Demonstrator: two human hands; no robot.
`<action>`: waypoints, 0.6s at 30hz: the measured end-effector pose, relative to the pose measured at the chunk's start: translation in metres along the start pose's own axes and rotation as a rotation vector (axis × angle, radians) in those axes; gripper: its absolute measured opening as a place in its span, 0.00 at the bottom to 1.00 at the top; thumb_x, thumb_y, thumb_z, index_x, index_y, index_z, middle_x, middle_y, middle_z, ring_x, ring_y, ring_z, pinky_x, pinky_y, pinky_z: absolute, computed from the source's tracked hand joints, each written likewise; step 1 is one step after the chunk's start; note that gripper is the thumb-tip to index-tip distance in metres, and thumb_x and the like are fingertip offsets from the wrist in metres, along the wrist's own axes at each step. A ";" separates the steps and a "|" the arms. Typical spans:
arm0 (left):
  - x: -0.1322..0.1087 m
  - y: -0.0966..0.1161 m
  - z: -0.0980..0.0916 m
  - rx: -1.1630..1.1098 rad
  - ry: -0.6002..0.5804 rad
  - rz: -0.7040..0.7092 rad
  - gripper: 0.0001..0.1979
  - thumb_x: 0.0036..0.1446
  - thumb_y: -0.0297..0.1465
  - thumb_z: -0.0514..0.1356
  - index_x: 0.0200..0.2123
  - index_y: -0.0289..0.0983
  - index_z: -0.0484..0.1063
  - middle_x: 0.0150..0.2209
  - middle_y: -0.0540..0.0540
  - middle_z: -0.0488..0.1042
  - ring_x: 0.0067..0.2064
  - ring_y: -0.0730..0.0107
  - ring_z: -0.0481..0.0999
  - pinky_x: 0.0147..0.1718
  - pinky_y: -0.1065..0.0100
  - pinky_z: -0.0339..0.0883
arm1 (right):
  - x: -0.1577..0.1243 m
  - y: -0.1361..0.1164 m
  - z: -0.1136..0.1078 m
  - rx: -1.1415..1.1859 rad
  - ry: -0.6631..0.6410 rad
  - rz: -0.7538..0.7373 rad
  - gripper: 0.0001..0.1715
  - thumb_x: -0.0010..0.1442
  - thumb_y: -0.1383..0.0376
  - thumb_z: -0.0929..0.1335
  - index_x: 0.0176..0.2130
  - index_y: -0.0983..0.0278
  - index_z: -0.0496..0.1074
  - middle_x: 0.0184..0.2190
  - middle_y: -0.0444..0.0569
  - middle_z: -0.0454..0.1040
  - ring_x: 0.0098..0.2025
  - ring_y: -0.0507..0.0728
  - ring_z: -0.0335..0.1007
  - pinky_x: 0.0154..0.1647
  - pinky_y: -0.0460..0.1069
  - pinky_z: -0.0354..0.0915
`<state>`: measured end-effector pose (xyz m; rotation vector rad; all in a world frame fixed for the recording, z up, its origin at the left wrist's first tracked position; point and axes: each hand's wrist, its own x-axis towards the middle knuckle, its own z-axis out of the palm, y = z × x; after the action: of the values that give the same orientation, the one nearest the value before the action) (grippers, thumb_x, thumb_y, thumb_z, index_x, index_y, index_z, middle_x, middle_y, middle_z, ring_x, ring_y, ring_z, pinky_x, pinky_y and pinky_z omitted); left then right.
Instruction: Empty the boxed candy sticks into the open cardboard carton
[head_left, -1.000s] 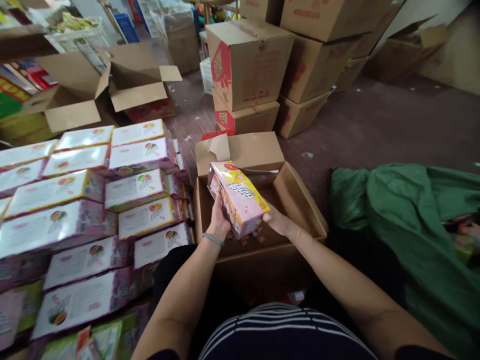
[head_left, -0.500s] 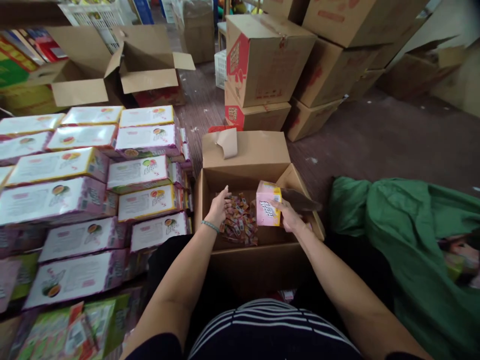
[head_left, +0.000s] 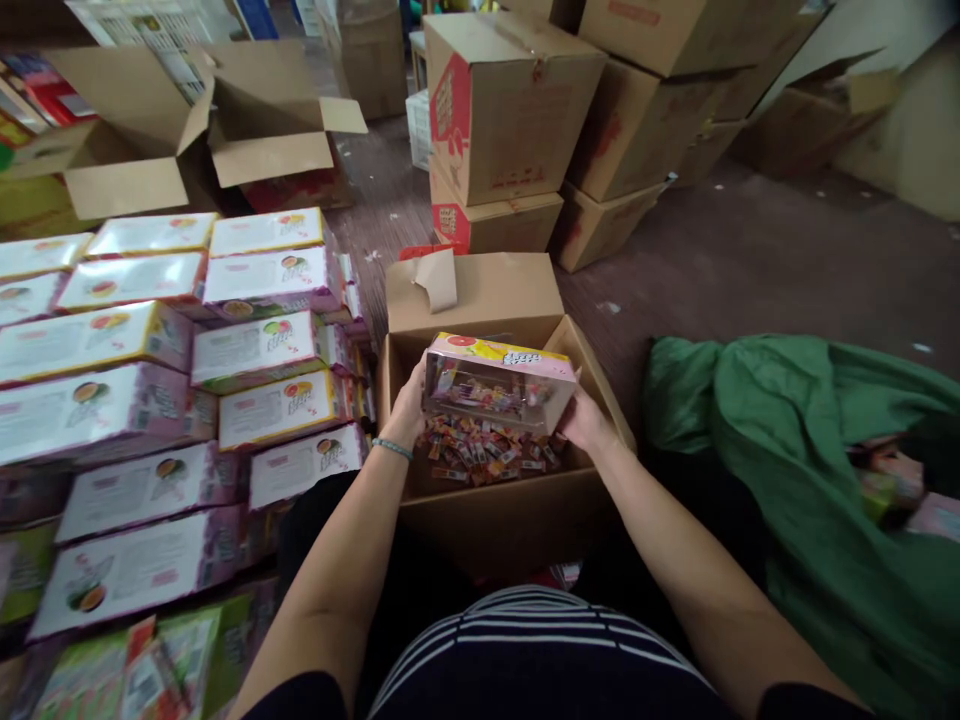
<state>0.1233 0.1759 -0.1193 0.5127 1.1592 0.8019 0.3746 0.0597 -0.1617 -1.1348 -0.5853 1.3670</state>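
A pink-and-yellow cardboard carton with a clear window (head_left: 496,382) is gripped at both short ends, held between the curled left hand (head_left: 405,408) and right hand (head_left: 589,422). It is held tilted, just above small wrapped sweets (head_left: 484,452) heaped in an open brown corrugated box (head_left: 487,520), with open room toward the far wall. Stacked pink-and-white boxes (head_left: 262,350) are set just beside the left wall.

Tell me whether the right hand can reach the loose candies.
Probably, if it lets go: the right hand holds the end of the pink box, and the wrapped candies lie just below in the open carton, nothing between.
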 end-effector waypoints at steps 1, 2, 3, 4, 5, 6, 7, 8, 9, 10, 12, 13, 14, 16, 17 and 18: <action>-0.001 0.000 0.002 0.036 0.035 0.048 0.25 0.65 0.51 0.64 0.47 0.34 0.83 0.31 0.42 0.83 0.32 0.59 0.84 0.29 0.68 0.75 | -0.001 0.002 0.002 -0.002 0.030 -0.051 0.51 0.47 0.24 0.69 0.51 0.58 0.77 0.52 0.56 0.81 0.63 0.71 0.72 0.64 0.66 0.71; -0.002 0.000 0.003 0.062 0.054 0.088 0.26 0.65 0.53 0.64 0.47 0.35 0.83 0.33 0.42 0.84 0.35 0.58 0.85 0.32 0.67 0.77 | -0.003 0.003 0.005 -0.016 0.054 -0.110 0.55 0.46 0.21 0.67 0.53 0.57 0.76 0.54 0.55 0.81 0.64 0.70 0.72 0.65 0.66 0.70; -0.002 0.000 0.004 0.078 0.063 0.121 0.26 0.65 0.54 0.63 0.47 0.36 0.83 0.35 0.42 0.84 0.38 0.57 0.85 0.35 0.67 0.78 | -0.005 0.004 0.007 -0.044 0.064 -0.169 0.58 0.44 0.19 0.67 0.54 0.57 0.76 0.55 0.54 0.80 0.65 0.70 0.71 0.67 0.65 0.68; -0.003 0.000 0.005 0.090 0.067 0.150 0.27 0.66 0.55 0.62 0.47 0.37 0.84 0.37 0.42 0.85 0.42 0.56 0.86 0.40 0.65 0.79 | -0.007 0.005 0.009 -0.085 0.066 -0.221 0.60 0.41 0.19 0.68 0.55 0.57 0.76 0.56 0.54 0.79 0.66 0.70 0.70 0.69 0.65 0.66; -0.004 0.001 0.005 0.100 0.063 0.183 0.27 0.66 0.55 0.61 0.48 0.38 0.84 0.40 0.42 0.85 0.45 0.56 0.85 0.44 0.64 0.79 | -0.010 0.004 0.011 -0.141 0.073 -0.262 0.60 0.39 0.21 0.71 0.55 0.57 0.76 0.56 0.54 0.79 0.66 0.70 0.69 0.71 0.65 0.64; -0.006 0.002 0.005 0.108 0.054 0.214 0.27 0.67 0.55 0.61 0.48 0.38 0.84 0.42 0.42 0.85 0.48 0.55 0.85 0.48 0.63 0.78 | -0.013 0.003 0.012 -0.209 0.087 -0.284 0.58 0.39 0.24 0.74 0.56 0.57 0.76 0.56 0.54 0.79 0.66 0.70 0.69 0.72 0.65 0.62; -0.009 0.004 0.005 0.113 0.035 0.244 0.26 0.67 0.54 0.61 0.49 0.39 0.83 0.44 0.42 0.85 0.51 0.55 0.84 0.51 0.63 0.77 | -0.016 0.001 0.013 -0.278 0.104 -0.295 0.56 0.40 0.27 0.76 0.56 0.58 0.77 0.56 0.54 0.79 0.65 0.70 0.69 0.73 0.66 0.60; -0.011 0.006 0.005 0.113 0.008 0.271 0.25 0.67 0.53 0.62 0.50 0.39 0.83 0.46 0.42 0.85 0.54 0.55 0.83 0.53 0.62 0.77 | -0.020 -0.001 0.014 -0.335 0.127 -0.302 0.52 0.43 0.30 0.77 0.56 0.58 0.77 0.56 0.55 0.79 0.65 0.70 0.69 0.73 0.66 0.58; -0.014 0.008 0.005 0.107 -0.015 0.296 0.24 0.67 0.52 0.62 0.50 0.39 0.83 0.47 0.42 0.85 0.55 0.54 0.82 0.54 0.62 0.76 | -0.024 -0.004 0.015 -0.377 0.150 -0.309 0.49 0.46 0.33 0.77 0.57 0.58 0.76 0.56 0.54 0.79 0.65 0.70 0.69 0.74 0.66 0.57; -0.017 0.011 0.005 0.097 -0.035 0.315 0.23 0.67 0.51 0.63 0.50 0.39 0.83 0.48 0.42 0.85 0.55 0.54 0.82 0.54 0.62 0.76 | -0.029 -0.007 0.017 -0.398 0.171 -0.320 0.46 0.49 0.35 0.77 0.58 0.58 0.76 0.56 0.54 0.79 0.64 0.69 0.70 0.74 0.66 0.57; -0.023 0.015 0.005 0.070 -0.044 0.330 0.20 0.67 0.47 0.64 0.50 0.38 0.83 0.46 0.42 0.85 0.54 0.53 0.82 0.51 0.62 0.78 | -0.039 -0.014 0.022 -0.395 0.184 -0.354 0.45 0.53 0.37 0.76 0.60 0.58 0.75 0.56 0.54 0.78 0.64 0.69 0.70 0.73 0.65 0.58; -0.025 0.017 0.005 0.052 -0.044 0.325 0.18 0.67 0.44 0.64 0.49 0.38 0.82 0.45 0.42 0.85 0.53 0.52 0.83 0.49 0.61 0.79 | -0.043 -0.018 0.026 -0.392 0.188 -0.376 0.46 0.53 0.37 0.76 0.61 0.57 0.74 0.57 0.54 0.78 0.63 0.69 0.71 0.73 0.65 0.60; -0.026 0.018 0.005 0.031 -0.047 0.311 0.16 0.67 0.42 0.63 0.49 0.37 0.82 0.44 0.42 0.85 0.51 0.52 0.83 0.47 0.61 0.79 | -0.047 -0.022 0.029 -0.406 0.192 -0.403 0.47 0.53 0.38 0.77 0.63 0.57 0.72 0.58 0.54 0.77 0.63 0.69 0.71 0.72 0.65 0.61; -0.028 0.020 0.005 -0.029 -0.075 0.241 0.17 0.67 0.39 0.59 0.51 0.36 0.81 0.42 0.41 0.84 0.49 0.51 0.83 0.44 0.59 0.80 | -0.052 -0.032 0.036 -0.487 0.180 -0.490 0.50 0.51 0.39 0.79 0.65 0.56 0.70 0.63 0.54 0.73 0.64 0.70 0.69 0.73 0.65 0.60; -0.029 0.020 0.005 -0.062 -0.096 0.188 0.18 0.68 0.39 0.56 0.52 0.35 0.80 0.41 0.39 0.84 0.48 0.50 0.83 0.43 0.57 0.81 | -0.053 -0.037 0.038 -0.544 0.158 -0.540 0.53 0.49 0.40 0.81 0.66 0.55 0.69 0.65 0.55 0.70 0.66 0.70 0.67 0.74 0.65 0.58; -0.030 0.020 0.004 -0.088 -0.116 0.132 0.20 0.69 0.39 0.54 0.52 0.35 0.79 0.40 0.38 0.84 0.47 0.49 0.83 0.42 0.55 0.81 | -0.053 -0.043 0.039 -0.596 0.132 -0.586 0.56 0.48 0.41 0.82 0.67 0.55 0.68 0.67 0.55 0.68 0.68 0.71 0.65 0.75 0.65 0.57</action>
<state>0.1162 0.1652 -0.0859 0.5591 0.9861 0.9210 0.3507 0.0281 -0.0940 -1.3608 -1.1680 0.6145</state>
